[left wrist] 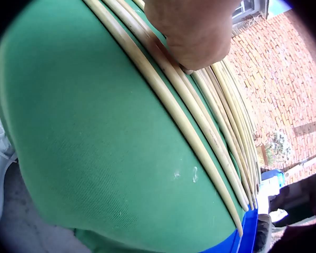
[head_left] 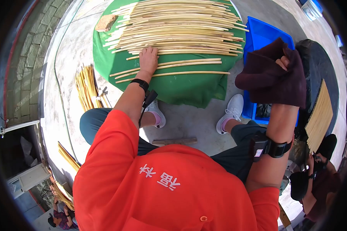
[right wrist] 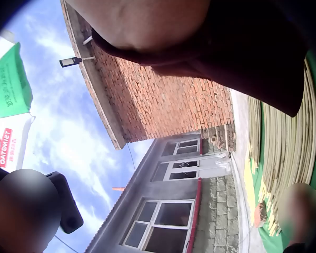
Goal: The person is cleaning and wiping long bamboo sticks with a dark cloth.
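Note:
Long, pale peeled wooden sticks point(head_left: 181, 29) lie side by side across a round table with a green cloth point(head_left: 173, 88). My left hand point(head_left: 148, 61) reaches over the near edge of the bundle, its fingers on the sticks. In the left wrist view that hand point(left wrist: 195, 34) is bent down over them; I cannot tell whether it grips one. Nearer my body, a few separate sticks point(head_left: 189, 73) lie apart. My right hand point(head_left: 283, 63) is raised at the right, its fingertips curled in the folds of a dark maroon cloth point(head_left: 273, 84) that hides most of it.
A brick piece point(head_left: 106, 23) sits at the table's far left. Blue crates point(head_left: 250, 107) stand at the right, beside a black round object and a woven panel point(head_left: 320, 115). A tied stick bundle point(head_left: 86, 86) lies on the floor at left. Other people work at both lower sides.

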A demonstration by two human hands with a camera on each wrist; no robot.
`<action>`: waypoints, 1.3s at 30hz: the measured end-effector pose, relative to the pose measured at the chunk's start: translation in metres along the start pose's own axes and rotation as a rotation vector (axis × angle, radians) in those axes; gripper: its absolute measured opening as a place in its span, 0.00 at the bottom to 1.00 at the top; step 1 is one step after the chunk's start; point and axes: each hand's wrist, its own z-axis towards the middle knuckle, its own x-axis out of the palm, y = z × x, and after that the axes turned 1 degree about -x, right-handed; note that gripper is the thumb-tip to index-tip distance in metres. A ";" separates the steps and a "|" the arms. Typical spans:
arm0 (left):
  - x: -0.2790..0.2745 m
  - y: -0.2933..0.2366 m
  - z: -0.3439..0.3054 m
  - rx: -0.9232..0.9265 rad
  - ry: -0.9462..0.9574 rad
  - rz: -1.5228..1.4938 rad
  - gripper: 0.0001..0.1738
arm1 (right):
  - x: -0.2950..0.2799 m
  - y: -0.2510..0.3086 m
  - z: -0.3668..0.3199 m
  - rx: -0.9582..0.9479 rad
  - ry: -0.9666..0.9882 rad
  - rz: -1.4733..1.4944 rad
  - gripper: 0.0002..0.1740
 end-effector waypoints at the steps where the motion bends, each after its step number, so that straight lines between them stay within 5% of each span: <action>1: 0.001 0.000 -0.001 -0.019 0.010 -0.006 0.15 | 0.003 -0.001 0.000 -0.012 -0.032 -0.056 0.05; 4: 0.001 0.004 0.001 0.006 0.030 -0.032 0.15 | 0.019 -0.006 -0.002 -0.034 -0.205 -0.012 0.15; 11: 0.000 0.015 0.002 0.154 0.130 0.083 0.10 | -0.014 -0.012 0.018 -0.027 -0.164 -0.149 0.07; 13: 0.000 0.014 0.000 0.115 0.222 0.134 0.10 | -0.045 -0.029 0.043 -0.920 -0.045 -1.687 0.08; 14: -0.001 0.013 -0.001 0.140 0.232 0.138 0.11 | -0.046 -0.024 0.036 -0.925 -0.058 -1.683 0.08; 16: -0.008 0.010 0.002 0.149 0.300 0.172 0.11 | 0.023 -0.011 -0.008 -0.839 0.146 -2.336 0.05; 23: -0.006 0.013 0.008 0.087 0.354 0.213 0.12 | 0.021 -0.011 -0.006 -0.753 0.131 -2.002 0.11; 29: -0.007 0.023 0.016 0.081 0.272 0.210 0.12 | 0.028 0.002 -0.008 -0.551 0.063 -2.120 0.12; 34: -0.058 0.011 0.017 0.222 0.212 -0.077 0.12 | 0.024 -0.001 -0.008 -0.769 0.040 -2.193 0.11; 37: -0.094 -0.010 0.011 0.196 0.235 -0.076 0.09 | 0.000 -0.022 0.019 -0.595 0.029 -2.222 0.09; 39: -0.117 -0.030 0.010 0.110 0.191 -0.421 0.08 | -0.046 -0.057 0.053 -0.599 -0.035 -2.211 0.07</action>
